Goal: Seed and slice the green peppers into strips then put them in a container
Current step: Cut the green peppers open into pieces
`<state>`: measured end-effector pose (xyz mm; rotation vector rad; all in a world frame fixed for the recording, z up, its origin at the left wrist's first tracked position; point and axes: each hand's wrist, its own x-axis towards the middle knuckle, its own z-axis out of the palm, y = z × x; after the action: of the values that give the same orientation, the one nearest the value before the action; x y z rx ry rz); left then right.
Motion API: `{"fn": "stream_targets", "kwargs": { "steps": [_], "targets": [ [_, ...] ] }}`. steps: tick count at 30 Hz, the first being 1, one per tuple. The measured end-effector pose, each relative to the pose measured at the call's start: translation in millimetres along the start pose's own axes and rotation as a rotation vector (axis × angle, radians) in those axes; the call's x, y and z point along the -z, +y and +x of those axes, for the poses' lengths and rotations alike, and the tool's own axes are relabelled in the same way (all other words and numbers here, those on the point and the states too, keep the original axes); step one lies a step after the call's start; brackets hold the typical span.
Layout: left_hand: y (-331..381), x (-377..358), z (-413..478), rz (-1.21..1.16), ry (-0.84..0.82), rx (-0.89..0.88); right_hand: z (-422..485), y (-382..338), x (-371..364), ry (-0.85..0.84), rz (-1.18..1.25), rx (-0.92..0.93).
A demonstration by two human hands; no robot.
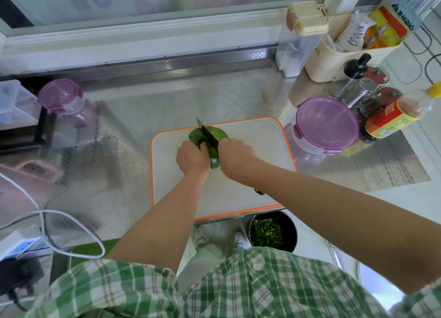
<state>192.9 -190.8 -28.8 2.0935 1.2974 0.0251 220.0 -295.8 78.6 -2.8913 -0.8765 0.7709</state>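
Observation:
A green pepper (pixel 214 155) lies on a white cutting board with an orange rim (pixel 262 150) on the steel counter. My left hand (pixel 192 158) grips the pepper from its left side. My right hand (pixel 235 154) grips the handle of a dark knife (pixel 207 133). The blade runs lengthwise across the top of the pepper, its tip pointing away from me. The handle is hidden inside my fist. A round clear container with a purple lid (pixel 325 125) stands shut just right of the board.
A second purple-lidded jar (pixel 62 98) stands at the far left. Bottles, shakers and a cream caddy (pixel 338 55) crowd the back right corner. A black bin of green scraps (pixel 272 231) sits on the floor below the board's front edge. White cables (pixel 47 222) cross the left counter.

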Motion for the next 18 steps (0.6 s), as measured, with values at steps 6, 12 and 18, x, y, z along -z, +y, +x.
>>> {"fn": "stream_targets", "kwargs": {
  "steps": [6,12,18],
  "targets": [
    [6,6,0,0.0,-0.006,-0.031,4,4,-3,0.001,0.021,-0.014],
    [0,7,0,-0.068,-0.027,-0.009,2,11,-10,-0.002,0.006,-0.008],
    [-2,12,-1,-0.113,-0.053,0.031,5,6,-30,0.001,-0.008,0.019]
  ]
}}
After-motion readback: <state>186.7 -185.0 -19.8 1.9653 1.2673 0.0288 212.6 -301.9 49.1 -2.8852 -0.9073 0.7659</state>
